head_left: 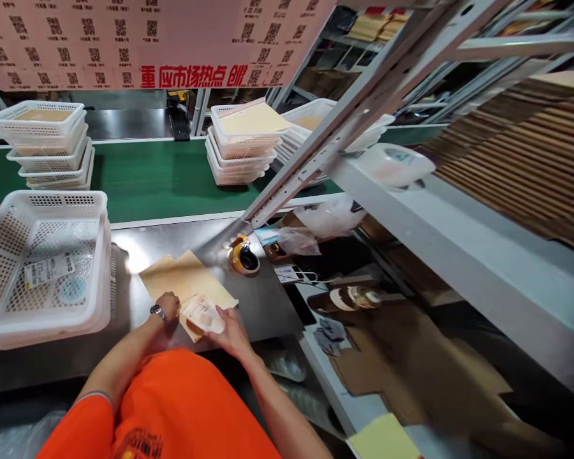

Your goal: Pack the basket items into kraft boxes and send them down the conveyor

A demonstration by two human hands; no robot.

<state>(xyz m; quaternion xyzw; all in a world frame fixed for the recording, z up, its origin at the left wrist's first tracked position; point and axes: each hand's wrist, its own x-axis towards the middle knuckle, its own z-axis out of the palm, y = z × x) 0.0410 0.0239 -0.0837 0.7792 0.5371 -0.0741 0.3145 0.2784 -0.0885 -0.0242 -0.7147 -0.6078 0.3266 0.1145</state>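
Centrally, a small clear packet [201, 312] with printing on it is held over the near part of a tan envelope [209, 284]. The packet is gripped along its right side by the right hand [232, 333], whose thumb and fingers are closed on it. The left hand [170, 307], with a metal watch [157, 312] at its wrist, is curled at the envelope's near left edge; whether any paper is pinched there cannot be told. The envelope is laid on a shiny metal table [278, 312]. Beyond its right side, a roll of tape [251, 260] is set down. To the envelope's left, white baskets [69, 200] are stacked, with a labelled bag [50, 270] left inside the top one. Beyond the envelope, more basket stacks are carried on a green belt [148, 172]. Well to the envelope's right, flattened cardboard [521, 146] is piled on a shelf [440, 236].
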